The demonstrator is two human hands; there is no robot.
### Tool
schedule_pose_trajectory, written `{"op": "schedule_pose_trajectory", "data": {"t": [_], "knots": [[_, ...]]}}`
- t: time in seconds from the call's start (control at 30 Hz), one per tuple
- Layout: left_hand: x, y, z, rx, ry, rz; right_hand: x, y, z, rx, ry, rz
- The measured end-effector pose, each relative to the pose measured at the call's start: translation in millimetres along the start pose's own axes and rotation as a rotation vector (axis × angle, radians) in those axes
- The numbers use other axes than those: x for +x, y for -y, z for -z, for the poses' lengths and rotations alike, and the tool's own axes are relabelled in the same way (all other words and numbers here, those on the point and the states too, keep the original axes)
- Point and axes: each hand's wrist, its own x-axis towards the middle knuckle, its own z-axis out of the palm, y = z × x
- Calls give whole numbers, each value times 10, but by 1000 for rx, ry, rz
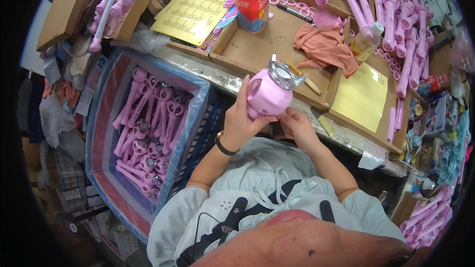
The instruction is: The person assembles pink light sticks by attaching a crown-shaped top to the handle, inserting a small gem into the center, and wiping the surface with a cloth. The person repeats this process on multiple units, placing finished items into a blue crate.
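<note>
My left hand (246,121) is wrapped round a pink plastic toy wand (269,98), in front of my chest at the bench edge. Its head is round and hollow with window-like cut-outs, and a shiny silver piece (284,75) sits on its top. The head tilts toward the bench; any handle below it is hidden. At the lower right of the head my right hand (300,129) is closed in a pinch, close against the toy. What those fingertips hold is hidden.
A blue-edged, lined crate (198,100) of similar pink wands stands at my left. Cardboard trays (242,52) on the bench hold a red-labelled bottle (252,5), orange cloth (326,44), a marker (295,13) and pink rings. Yellow sheets (361,96) and piled pink handles (391,17) lie around.
</note>
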Motion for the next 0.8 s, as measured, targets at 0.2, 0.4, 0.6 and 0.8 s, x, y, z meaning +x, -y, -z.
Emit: {"op": "schedule_pose_trajectory", "data": {"t": [0.2, 0.4, 0.6, 0.8], "knots": [[27, 31, -6, -109, -64, -1, -34, -49, -69, -1108, -166, 864], [-6, 19, 85, -71, 31, -46, -113, 50, -72, 4, 23, 6], [-24, 141, 96, -261, 126, -21, -177, 167, -9, 63, 168, -205], [394, 140, 205, -774, -251, 90, -175, -17, -129, -818, -53, 196]]}}
